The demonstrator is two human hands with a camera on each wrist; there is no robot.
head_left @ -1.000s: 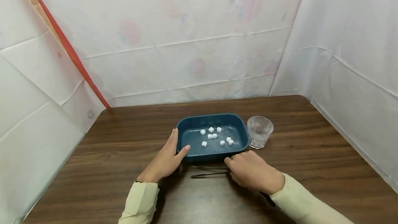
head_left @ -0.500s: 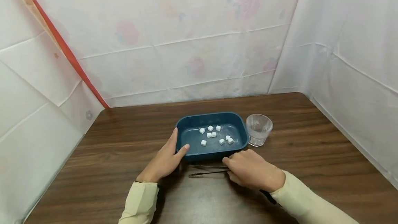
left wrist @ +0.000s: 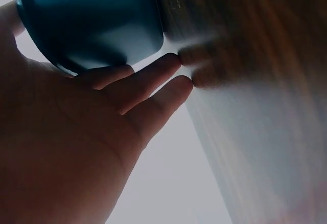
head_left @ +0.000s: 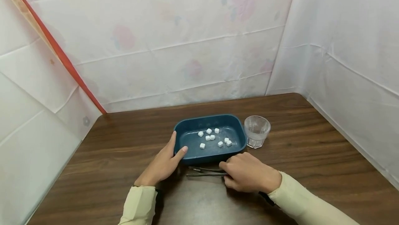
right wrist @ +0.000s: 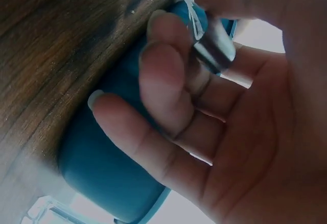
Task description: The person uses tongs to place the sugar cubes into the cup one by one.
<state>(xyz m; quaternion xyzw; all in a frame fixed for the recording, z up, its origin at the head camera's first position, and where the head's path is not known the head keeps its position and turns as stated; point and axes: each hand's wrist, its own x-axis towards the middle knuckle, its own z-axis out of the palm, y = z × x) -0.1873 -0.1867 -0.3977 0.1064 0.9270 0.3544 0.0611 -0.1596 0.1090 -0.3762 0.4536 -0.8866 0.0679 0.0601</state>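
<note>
At the left end of a blue tray (head_left: 191, 141), my left hand (head_left: 162, 166) holds the corner, thumb over the rim and nearly straight fingers along the outer wall. The left wrist view shows those fingertips (left wrist: 179, 83) low beside the wall, right at the tabletop. In front of the tray, my right hand (head_left: 249, 173) pinches slim metal tongs (head_left: 205, 174), their ridged tips pointing left and slightly apart. Nothing sits between the tips. The tongs' bent end (right wrist: 217, 47) shows between thumb and fingers in the right wrist view. Several small white cubes (head_left: 202, 146), like sugar cubes, lie scattered in the tray.
A clear drinking glass (head_left: 257, 131) stands upright close by the tray's right end. Everything is on a dark wood table (head_left: 131, 131). White patterned sheets (head_left: 187, 44) hang behind it and at both sides.
The tongs' arms have come closer together and turned slightly in my right hand. The left hand, tray, cubes and glass stay as they were; the head view has shifted a little.
</note>
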